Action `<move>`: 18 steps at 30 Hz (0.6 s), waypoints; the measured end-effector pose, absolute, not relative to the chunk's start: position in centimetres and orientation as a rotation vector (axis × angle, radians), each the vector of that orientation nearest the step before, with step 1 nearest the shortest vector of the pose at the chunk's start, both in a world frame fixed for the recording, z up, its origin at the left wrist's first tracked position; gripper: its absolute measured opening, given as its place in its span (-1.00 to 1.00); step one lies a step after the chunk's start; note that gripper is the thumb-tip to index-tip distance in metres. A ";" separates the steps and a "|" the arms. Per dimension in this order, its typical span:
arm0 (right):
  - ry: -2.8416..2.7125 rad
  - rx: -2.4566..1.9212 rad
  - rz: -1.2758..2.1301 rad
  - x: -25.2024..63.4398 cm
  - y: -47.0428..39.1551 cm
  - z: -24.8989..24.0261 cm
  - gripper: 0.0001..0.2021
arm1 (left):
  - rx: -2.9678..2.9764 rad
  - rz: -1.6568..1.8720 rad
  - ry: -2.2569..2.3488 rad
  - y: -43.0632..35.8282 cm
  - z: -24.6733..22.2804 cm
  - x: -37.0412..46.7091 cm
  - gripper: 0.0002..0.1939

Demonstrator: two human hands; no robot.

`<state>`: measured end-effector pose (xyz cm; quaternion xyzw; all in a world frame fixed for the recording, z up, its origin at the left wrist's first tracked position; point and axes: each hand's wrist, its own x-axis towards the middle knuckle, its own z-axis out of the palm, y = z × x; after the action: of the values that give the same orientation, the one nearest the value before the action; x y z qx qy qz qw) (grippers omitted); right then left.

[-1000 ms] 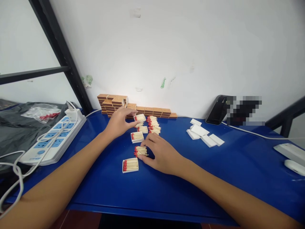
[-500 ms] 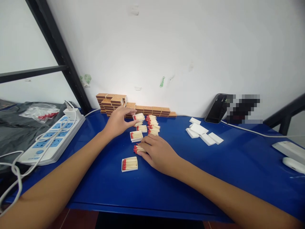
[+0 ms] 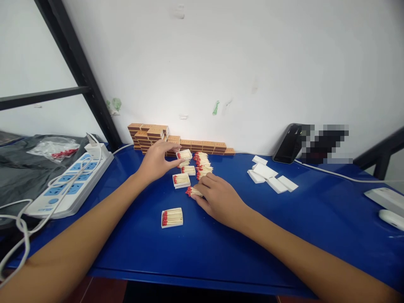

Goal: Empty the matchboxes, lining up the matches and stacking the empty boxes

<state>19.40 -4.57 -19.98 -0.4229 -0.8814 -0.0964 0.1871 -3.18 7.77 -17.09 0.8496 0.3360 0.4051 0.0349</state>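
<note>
My left hand (image 3: 158, 159) has thumb and fingers around a white tray of red-tipped matches (image 3: 184, 154), at the far end of a row of filled trays. My right hand (image 3: 221, 198) is closed on a small bunch of matches (image 3: 193, 192), low over the table. Beyond it lie piles of loose matches (image 3: 202, 160). Between the hands sit another filled tray (image 3: 188, 170) and a nearer one (image 3: 181, 180), which rests on something white. A separate filled tray (image 3: 172, 217) lies closer to me.
Stacked brown matchboxes (image 3: 202, 145) line the wall. White empty-looking pieces (image 3: 265, 170) and a dark phone (image 3: 288, 143) are at right. A power strip (image 3: 71, 181) with white cables lies left. White devices (image 3: 386, 200) sit at the far right of the blue table (image 3: 221, 261).
My right hand has shifted right with the bunch of matches, away from the trays. My left hand has stayed at the far tray.
</note>
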 end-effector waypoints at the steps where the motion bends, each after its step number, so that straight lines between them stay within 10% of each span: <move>1: -2.477 -1.199 -0.272 19.6 -4.5 -19.9 -0.76 | 2.615 1.249 1.029 7.8 -17.1 -3.2 -0.64; 18: -2.491 -1.280 -0.151 23.5 -2.3 -19.2 -0.83 | 2.625 1.246 1.005 7.8 -17.2 -3.1 -0.62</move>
<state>23.47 -2.31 -19.22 -0.4499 -0.8756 -0.0531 0.1677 -3.14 7.76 -17.22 0.8533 0.3268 0.4050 0.0334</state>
